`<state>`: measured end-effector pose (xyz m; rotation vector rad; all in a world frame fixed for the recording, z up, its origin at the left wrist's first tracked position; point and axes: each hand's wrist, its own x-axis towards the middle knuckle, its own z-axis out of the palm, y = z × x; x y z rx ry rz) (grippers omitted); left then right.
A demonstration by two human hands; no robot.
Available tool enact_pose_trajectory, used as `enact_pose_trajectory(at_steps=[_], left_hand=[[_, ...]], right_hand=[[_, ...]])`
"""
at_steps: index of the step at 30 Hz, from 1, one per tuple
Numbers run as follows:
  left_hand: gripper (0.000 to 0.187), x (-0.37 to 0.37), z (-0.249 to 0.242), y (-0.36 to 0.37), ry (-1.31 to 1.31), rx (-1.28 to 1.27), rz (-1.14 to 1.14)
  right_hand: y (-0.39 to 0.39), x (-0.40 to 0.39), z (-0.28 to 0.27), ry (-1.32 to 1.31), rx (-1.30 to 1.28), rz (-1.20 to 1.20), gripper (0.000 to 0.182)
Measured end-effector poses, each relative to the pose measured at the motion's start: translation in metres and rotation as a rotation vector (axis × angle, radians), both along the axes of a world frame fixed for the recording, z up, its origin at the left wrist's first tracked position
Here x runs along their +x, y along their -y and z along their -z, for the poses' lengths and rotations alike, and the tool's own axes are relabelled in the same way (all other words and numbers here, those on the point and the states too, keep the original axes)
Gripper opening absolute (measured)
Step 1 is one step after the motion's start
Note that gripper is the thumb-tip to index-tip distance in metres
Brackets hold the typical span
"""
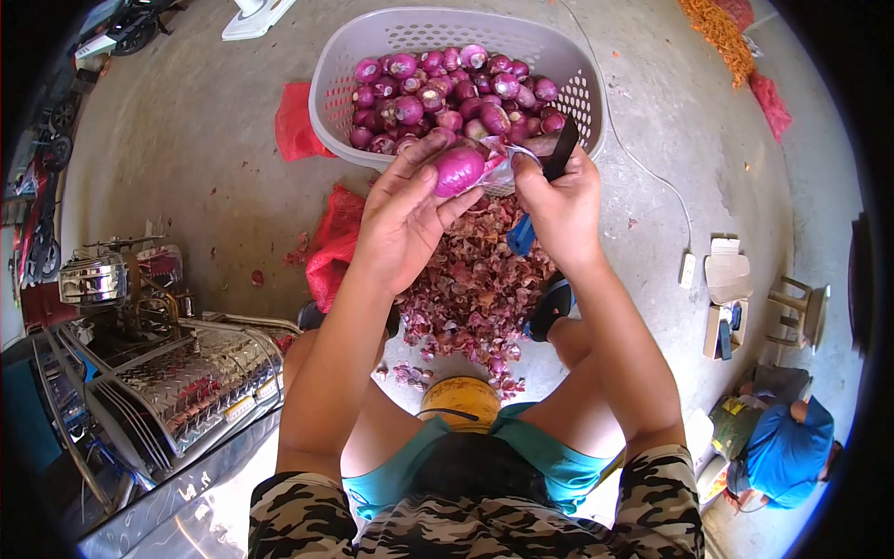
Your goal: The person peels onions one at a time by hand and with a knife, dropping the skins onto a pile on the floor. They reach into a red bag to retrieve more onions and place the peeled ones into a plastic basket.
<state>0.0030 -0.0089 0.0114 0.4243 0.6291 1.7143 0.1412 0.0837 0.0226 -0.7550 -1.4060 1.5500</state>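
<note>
My left hand is closed around a peeled red onion, its glossy purple side facing up. Close beside it, my right hand grips a knife, whose black part sticks up past the fingers. The right thumb pinches a strip of loose onion skin that reaches to the onion. Just beyond both hands stands a grey plastic basket holding many red onions. Below the hands, dry onion peelings lie heaped on the floor.
Red mesh sacks lie left of the peelings. A yellow container is between my legs. Shiny metal equipment stands at left. A white cable runs to a power strip near a cardboard box. Another person is at lower right.
</note>
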Motion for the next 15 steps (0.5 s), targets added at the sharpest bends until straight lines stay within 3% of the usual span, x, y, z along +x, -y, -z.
enact_pose_trajectory(at_steps=[4, 9, 13, 15], left_hand=[[0.036, 0.001, -0.001, -0.001, 0.054, -0.016, 0.013], [0.043, 0.001, 0.002, -0.001, -0.178, -0.077, -0.036], [0.054, 0.001, 0.006, -0.003, -0.522, -0.054, -0.160], [0.057, 0.000, 0.001, -0.003, -0.469, -0.065, -0.173]], right_hand=[[-0.001, 0.001, 0.001, 0.030, -0.002, -0.005, 0.017], [-0.003, 0.004, 0.002, 0.026, -0.003, -0.041, 0.017], [-0.008, 0.012, -0.001, 0.546, 0.207, -0.043, 0.028], [-0.006, 0.015, -0.010, 0.837, 0.319, -0.005, 0.037]])
